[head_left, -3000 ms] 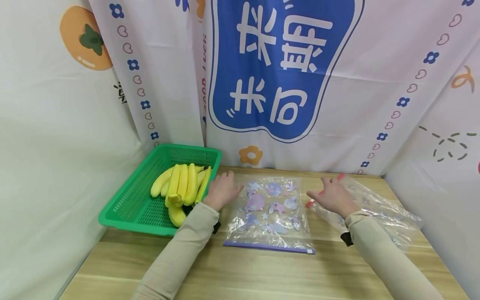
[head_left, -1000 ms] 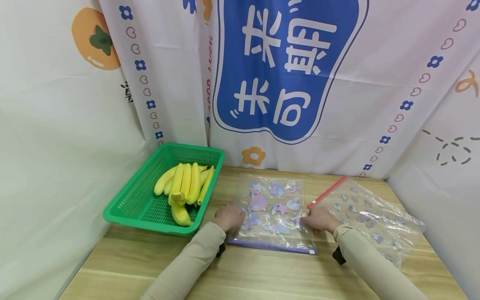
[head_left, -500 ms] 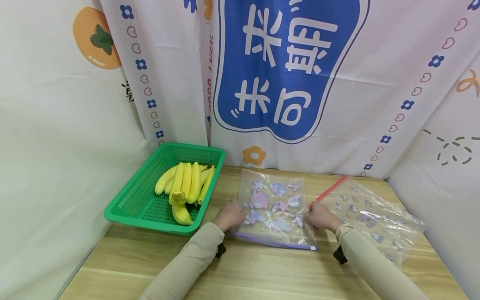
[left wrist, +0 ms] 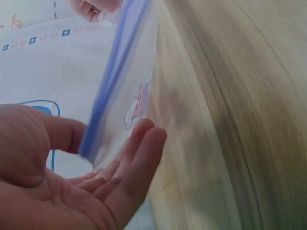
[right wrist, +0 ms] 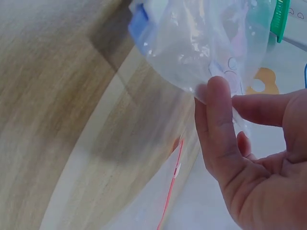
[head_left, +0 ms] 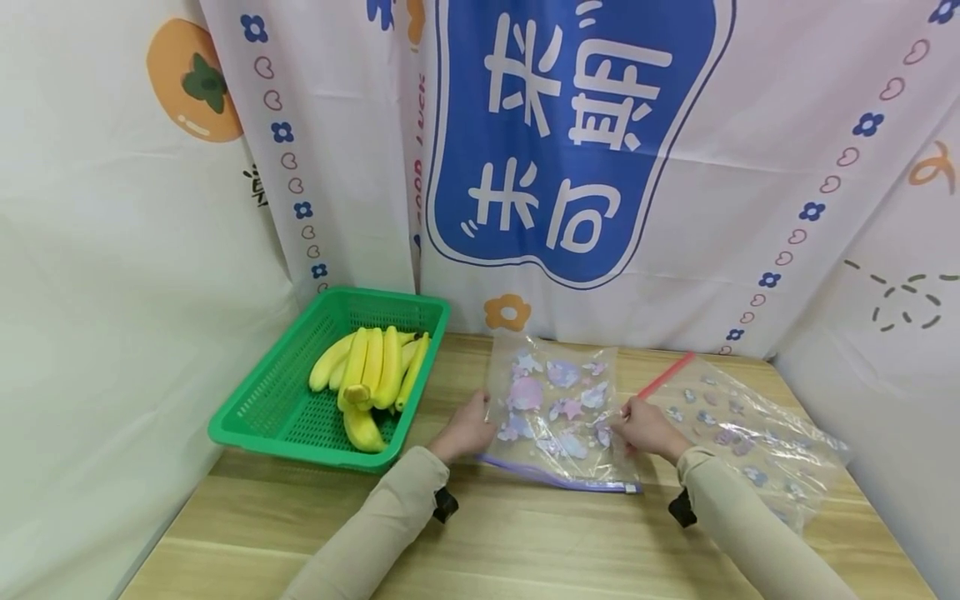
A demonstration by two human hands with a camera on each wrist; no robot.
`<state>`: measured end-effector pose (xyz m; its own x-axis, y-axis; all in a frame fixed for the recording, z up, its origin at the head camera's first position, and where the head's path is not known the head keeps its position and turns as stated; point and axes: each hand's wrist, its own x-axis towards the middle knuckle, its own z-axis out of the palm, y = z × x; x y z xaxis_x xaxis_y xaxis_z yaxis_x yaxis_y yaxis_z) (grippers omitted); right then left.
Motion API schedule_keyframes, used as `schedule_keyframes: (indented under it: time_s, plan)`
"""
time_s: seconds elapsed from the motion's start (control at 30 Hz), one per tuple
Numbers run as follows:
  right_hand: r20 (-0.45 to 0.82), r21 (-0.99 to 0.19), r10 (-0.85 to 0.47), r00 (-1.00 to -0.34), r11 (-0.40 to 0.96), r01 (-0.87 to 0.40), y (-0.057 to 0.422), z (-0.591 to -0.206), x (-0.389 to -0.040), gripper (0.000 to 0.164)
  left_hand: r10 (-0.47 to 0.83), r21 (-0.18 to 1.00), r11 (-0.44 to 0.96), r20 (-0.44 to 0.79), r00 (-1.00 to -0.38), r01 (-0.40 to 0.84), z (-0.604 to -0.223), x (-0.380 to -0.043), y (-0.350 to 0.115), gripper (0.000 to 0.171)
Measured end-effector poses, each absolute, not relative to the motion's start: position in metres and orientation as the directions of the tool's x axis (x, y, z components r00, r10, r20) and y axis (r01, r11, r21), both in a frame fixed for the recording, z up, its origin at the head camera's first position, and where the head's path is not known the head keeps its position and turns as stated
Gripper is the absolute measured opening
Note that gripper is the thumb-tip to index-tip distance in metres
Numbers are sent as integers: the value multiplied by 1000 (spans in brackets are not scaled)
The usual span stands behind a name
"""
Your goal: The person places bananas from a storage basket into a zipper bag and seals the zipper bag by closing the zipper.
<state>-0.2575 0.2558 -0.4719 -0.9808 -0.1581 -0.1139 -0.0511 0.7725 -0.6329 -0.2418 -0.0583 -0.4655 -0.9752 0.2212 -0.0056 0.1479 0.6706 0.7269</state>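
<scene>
A clear zip bag [head_left: 546, 427] printed with pastel stars and animals is lifted at an angle over the table, its purple zip strip [head_left: 543, 477] towards me. My left hand [head_left: 467, 429] pinches its left edge; in the left wrist view the thumb is against the purple strip [left wrist: 111, 86] and the fingers lie on the other side. On the right edge, my right hand [head_left: 647, 427] pinches the clear film [right wrist: 187, 52] between thumb and fingertips. The bag looks flat, with only its printed pattern showing.
A second clear bag [head_left: 738, 437] with a red zip strip [head_left: 666, 375] lies to the right, partly behind my right hand. At the left stands a green basket [head_left: 251, 454] with several yellow bananas [head_left: 367, 367]. Printed cloth [head_left: 480, 287] hangs behind the wooden table [head_left: 517, 550].
Both hands came down from the far side to the bag's side edges and took hold. The bag has since been raised off the table and shifted slightly away and right.
</scene>
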Motion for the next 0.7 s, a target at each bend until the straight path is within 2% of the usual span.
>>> schedule_keyframes:
  time_s: [0.3,0.7]
  plan:
    - [-162,-674,-162,-973,739,-11,259,-467,-252,16,215,779,609,22,-976,151,-461,-244,-55,62]
    - [-261,-712,-192,-946,700,55,262,-463,-247,26,170,785,594,93,-981,177,-462,-249,-58,51]
